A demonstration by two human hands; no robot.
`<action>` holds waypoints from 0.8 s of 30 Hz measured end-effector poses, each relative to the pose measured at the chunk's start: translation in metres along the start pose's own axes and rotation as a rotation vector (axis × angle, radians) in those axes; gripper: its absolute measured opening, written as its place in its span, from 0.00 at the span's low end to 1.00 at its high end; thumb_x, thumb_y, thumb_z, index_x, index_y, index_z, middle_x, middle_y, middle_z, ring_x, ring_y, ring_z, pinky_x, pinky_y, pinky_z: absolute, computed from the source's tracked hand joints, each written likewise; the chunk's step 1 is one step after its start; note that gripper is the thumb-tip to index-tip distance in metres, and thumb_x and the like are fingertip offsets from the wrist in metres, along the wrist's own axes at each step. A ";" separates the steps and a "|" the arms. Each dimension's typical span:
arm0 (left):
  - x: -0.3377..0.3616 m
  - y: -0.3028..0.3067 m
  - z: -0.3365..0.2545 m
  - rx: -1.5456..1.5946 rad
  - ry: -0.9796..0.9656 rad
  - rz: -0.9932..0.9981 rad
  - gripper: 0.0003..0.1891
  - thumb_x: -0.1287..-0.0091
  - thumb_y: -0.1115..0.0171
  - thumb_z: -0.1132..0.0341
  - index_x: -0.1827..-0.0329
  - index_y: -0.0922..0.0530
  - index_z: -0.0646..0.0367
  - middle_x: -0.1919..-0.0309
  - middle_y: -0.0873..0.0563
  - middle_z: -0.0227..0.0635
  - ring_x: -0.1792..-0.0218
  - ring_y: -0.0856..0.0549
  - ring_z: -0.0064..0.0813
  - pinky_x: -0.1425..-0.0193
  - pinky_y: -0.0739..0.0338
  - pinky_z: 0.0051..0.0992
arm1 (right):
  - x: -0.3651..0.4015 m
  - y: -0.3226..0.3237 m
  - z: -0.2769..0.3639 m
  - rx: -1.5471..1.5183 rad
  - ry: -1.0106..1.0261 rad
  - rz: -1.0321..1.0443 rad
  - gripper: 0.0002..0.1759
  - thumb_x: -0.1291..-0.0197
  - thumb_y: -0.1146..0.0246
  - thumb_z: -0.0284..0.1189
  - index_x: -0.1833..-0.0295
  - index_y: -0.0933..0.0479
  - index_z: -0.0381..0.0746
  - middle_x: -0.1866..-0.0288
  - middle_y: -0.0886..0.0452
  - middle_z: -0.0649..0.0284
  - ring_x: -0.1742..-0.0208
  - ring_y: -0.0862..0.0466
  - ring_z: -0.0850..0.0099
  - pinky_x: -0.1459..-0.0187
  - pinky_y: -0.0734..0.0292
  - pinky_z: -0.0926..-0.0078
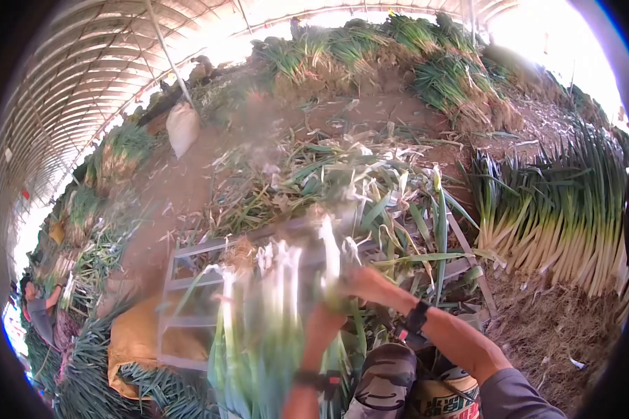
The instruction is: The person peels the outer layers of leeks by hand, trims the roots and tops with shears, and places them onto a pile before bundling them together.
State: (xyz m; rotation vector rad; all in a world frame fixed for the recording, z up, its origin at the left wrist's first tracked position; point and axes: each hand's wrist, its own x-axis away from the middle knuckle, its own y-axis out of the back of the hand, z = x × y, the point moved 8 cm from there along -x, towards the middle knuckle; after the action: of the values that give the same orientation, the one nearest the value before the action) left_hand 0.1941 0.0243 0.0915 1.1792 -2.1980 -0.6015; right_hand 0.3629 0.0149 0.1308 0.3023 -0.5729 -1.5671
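Scallions [262, 314], long white stalks, blurred, apparently grasped in left hand [323, 322] and right hand [361, 283]

A bunch of long green onions with pale white stalks and flat green leaves [258, 328] is standing almost upright in the near middle of the scene. Its white ends are pointing up and away, and its green leaves are hanging down toward the near edge. The stalks are smearing into motion blur, so single stems are hard to tell apart. The right hand [360, 283] is gripping the stalks on their right side, while the left hand [323, 322] is pressing in among them lower down, its grip lost in the blur.
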 end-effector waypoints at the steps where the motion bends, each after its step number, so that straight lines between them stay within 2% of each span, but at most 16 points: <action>1: 0.004 0.001 -0.005 -0.013 -0.059 -0.048 0.32 0.42 0.28 0.52 0.42 0.24 0.68 0.57 0.12 0.58 0.53 0.12 0.57 0.47 0.19 0.47 | 0.001 -0.022 -0.002 -0.004 0.089 0.010 0.27 0.34 0.34 0.47 0.40 0.20 0.37 0.60 0.13 0.60 0.69 0.13 0.70 0.70 0.17 0.74; 3: 0.013 0.001 -0.007 -0.042 -0.166 -0.154 0.26 0.40 0.32 0.53 0.50 0.19 0.68 0.59 0.13 0.60 0.53 0.13 0.59 0.49 0.19 0.50 | -0.002 -0.044 -0.003 -0.106 0.081 0.012 0.23 0.33 0.35 0.44 0.44 0.18 0.36 0.59 0.13 0.59 0.67 0.13 0.69 0.66 0.16 0.71; 4: 0.014 -0.008 0.002 -0.085 -0.116 -0.055 0.24 0.36 0.35 0.53 0.50 0.19 0.69 0.58 0.13 0.60 0.52 0.13 0.58 0.48 0.20 0.48 | 0.021 -0.034 0.029 -0.138 0.015 0.151 0.20 0.33 0.35 0.40 0.44 0.18 0.36 0.56 0.14 0.59 0.57 0.13 0.68 0.55 0.16 0.68; 6: 0.034 0.012 -0.009 -0.015 -0.209 -0.030 0.24 0.34 0.36 0.55 0.46 0.21 0.69 0.58 0.14 0.62 0.52 0.13 0.58 0.47 0.20 0.47 | 0.002 -0.046 -0.016 -0.244 0.084 0.067 0.22 0.36 0.34 0.45 0.54 0.16 0.35 0.65 0.13 0.57 0.69 0.15 0.66 0.66 0.21 0.69; 7: 0.041 0.022 -0.013 0.018 -0.262 -0.013 0.24 0.33 0.37 0.56 0.45 0.22 0.69 0.58 0.14 0.62 0.53 0.13 0.57 0.46 0.20 0.46 | 0.005 -0.045 -0.021 -0.327 0.017 0.034 0.21 0.36 0.34 0.45 0.56 0.15 0.35 0.69 0.16 0.59 0.72 0.17 0.68 0.68 0.23 0.69; 8: 0.039 0.031 0.006 -0.122 -0.389 -0.160 0.22 0.34 0.33 0.58 0.43 0.24 0.62 0.58 0.15 0.56 0.57 0.14 0.57 0.51 0.20 0.48 | 0.008 -0.043 -0.025 -0.414 -0.047 -0.005 0.20 0.36 0.35 0.44 0.58 0.15 0.36 0.72 0.18 0.61 0.75 0.20 0.69 0.70 0.25 0.70; 10: 0.037 0.047 0.045 -0.383 -0.249 -0.419 0.22 0.36 0.31 0.58 0.45 0.24 0.61 0.54 0.16 0.54 0.55 0.15 0.56 0.48 0.22 0.49 | 0.018 -0.037 -0.027 -0.445 -0.095 -0.098 0.17 0.34 0.36 0.42 0.59 0.14 0.37 0.77 0.23 0.63 0.78 0.24 0.72 0.72 0.28 0.71; 11: 0.039 0.056 0.052 -0.514 -0.176 -0.549 0.22 0.37 0.30 0.58 0.45 0.23 0.60 0.52 0.16 0.53 0.54 0.15 0.55 0.46 0.22 0.50 | 0.019 -0.033 -0.022 -0.394 0.003 -0.084 0.16 0.33 0.36 0.41 0.56 0.14 0.39 0.76 0.24 0.64 0.76 0.25 0.73 0.72 0.29 0.71; 12: 0.022 0.047 0.079 -0.564 -0.016 -0.431 0.22 0.39 0.28 0.58 0.46 0.23 0.59 0.43 0.19 0.52 0.48 0.17 0.58 0.44 0.24 0.53 | 0.021 -0.030 -0.017 -0.344 0.103 -0.073 0.15 0.33 0.37 0.40 0.53 0.14 0.41 0.76 0.26 0.64 0.75 0.27 0.75 0.71 0.30 0.71; 13: 0.021 0.047 0.082 -0.519 0.029 -0.385 0.22 0.39 0.28 0.58 0.47 0.23 0.60 0.44 0.18 0.53 0.48 0.17 0.57 0.44 0.24 0.53 | 0.025 -0.027 -0.011 -0.298 0.202 -0.067 0.14 0.32 0.37 0.39 0.50 0.14 0.43 0.75 0.28 0.64 0.74 0.28 0.77 0.70 0.31 0.71; 15: 0.019 0.044 0.088 -0.431 0.119 -0.287 0.23 0.39 0.28 0.57 0.47 0.23 0.61 0.46 0.17 0.54 0.47 0.16 0.56 0.44 0.23 0.52 | 0.020 -0.037 -0.022 -0.378 0.077 0.073 0.17 0.33 0.36 0.41 0.49 0.15 0.41 0.73 0.28 0.64 0.72 0.28 0.78 0.71 0.33 0.72; 17: 0.022 0.051 0.065 -0.390 0.104 -0.286 0.21 0.39 0.29 0.59 0.49 0.23 0.62 0.51 0.15 0.57 0.50 0.15 0.57 0.46 0.22 0.51 | 0.021 -0.042 -0.023 -0.428 0.019 0.126 0.22 0.34 0.34 0.46 0.51 0.15 0.37 0.70 0.27 0.65 0.71 0.29 0.78 0.72 0.34 0.73; 18: 0.022 0.050 0.058 -0.369 0.093 -0.280 0.20 0.39 0.30 0.60 0.51 0.23 0.63 0.54 0.14 0.58 0.51 0.14 0.57 0.48 0.21 0.51 | 0.017 -0.046 -0.035 -0.466 -0.101 0.174 0.24 0.36 0.32 0.47 0.51 0.15 0.34 0.64 0.24 0.65 0.67 0.26 0.78 0.69 0.31 0.74; 20: 0.016 0.041 0.048 -0.272 -0.019 -0.306 0.19 0.39 0.31 0.62 0.50 0.22 0.64 0.60 0.14 0.61 0.56 0.13 0.59 0.52 0.20 0.51 | 0.027 -0.037 -0.029 -0.483 -0.273 0.142 0.26 0.38 0.30 0.47 0.51 0.16 0.32 0.61 0.21 0.65 0.65 0.24 0.78 0.67 0.29 0.75; 22: 0.011 0.033 0.032 -0.177 -0.152 -0.390 0.21 0.38 0.35 0.64 0.44 0.23 0.66 0.65 0.14 0.64 0.61 0.14 0.63 0.58 0.21 0.51 | 0.048 -0.017 -0.007 -0.434 -0.367 -0.018 0.24 0.37 0.30 0.46 0.51 0.15 0.33 0.66 0.21 0.68 0.68 0.25 0.79 0.69 0.30 0.75; 24: 0.006 0.017 0.025 -0.135 -0.153 -0.322 0.23 0.37 0.35 0.62 0.42 0.23 0.66 0.64 0.14 0.64 0.59 0.13 0.62 0.57 0.21 0.52 | 0.039 -0.024 -0.025 -0.505 -0.331 0.110 0.22 0.37 0.30 0.43 0.51 0.15 0.33 0.66 0.19 0.68 0.68 0.24 0.78 0.67 0.29 0.76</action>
State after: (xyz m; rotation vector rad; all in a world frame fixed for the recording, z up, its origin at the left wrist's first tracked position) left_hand 0.1648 0.0307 0.0852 1.4680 -2.0640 -0.9867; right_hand 0.3520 -0.0277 0.1027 -0.3702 -0.4162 -1.6056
